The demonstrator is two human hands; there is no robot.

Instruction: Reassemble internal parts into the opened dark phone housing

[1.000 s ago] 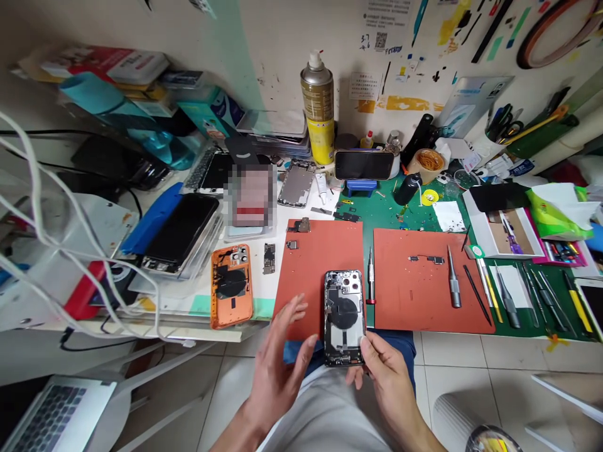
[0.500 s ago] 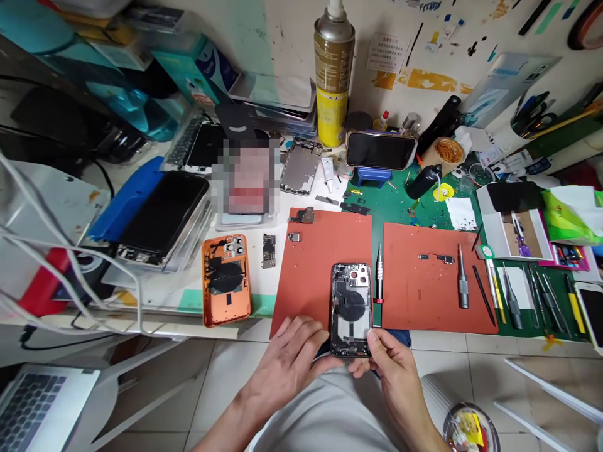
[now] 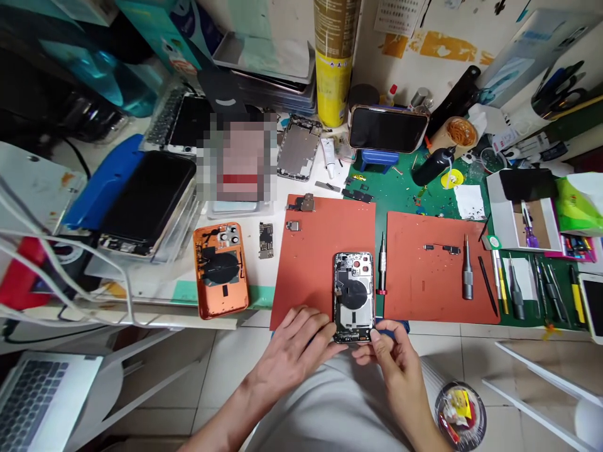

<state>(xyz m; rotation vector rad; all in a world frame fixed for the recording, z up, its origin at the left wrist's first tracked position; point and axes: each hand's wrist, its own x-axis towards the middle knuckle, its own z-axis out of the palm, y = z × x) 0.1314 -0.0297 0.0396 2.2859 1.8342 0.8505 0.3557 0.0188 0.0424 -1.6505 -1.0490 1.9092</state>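
An opened phone rear housing (image 3: 354, 297) with a black round wireless-charging coil and triple camera lenses lies at the lower edge of the left red-orange repair mat (image 3: 311, 251). My left hand (image 3: 294, 348) presses its fingertips against the housing's lower left edge. My right hand (image 3: 391, 358) pinches the lower right corner between thumb and fingers. The housing's bottom end is partly hidden by my fingers. An orange phone housing (image 3: 220, 270) and a bare logic board (image 3: 266, 240) lie to the left of the mat.
A slim screwdriver (image 3: 382, 263) lies between the two mats. A second red-orange mat (image 3: 438, 270) holds small parts and a grey-handled tool. Several phones and screens crowd the bench's back and left side. A tall spray can (image 3: 333, 75) stands behind. Tile floor lies below the bench edge.
My left hand has moved in from open and apart to rest against the housing. The housing now lies lower on the mat, and the whole scene has shifted as my head tilted.
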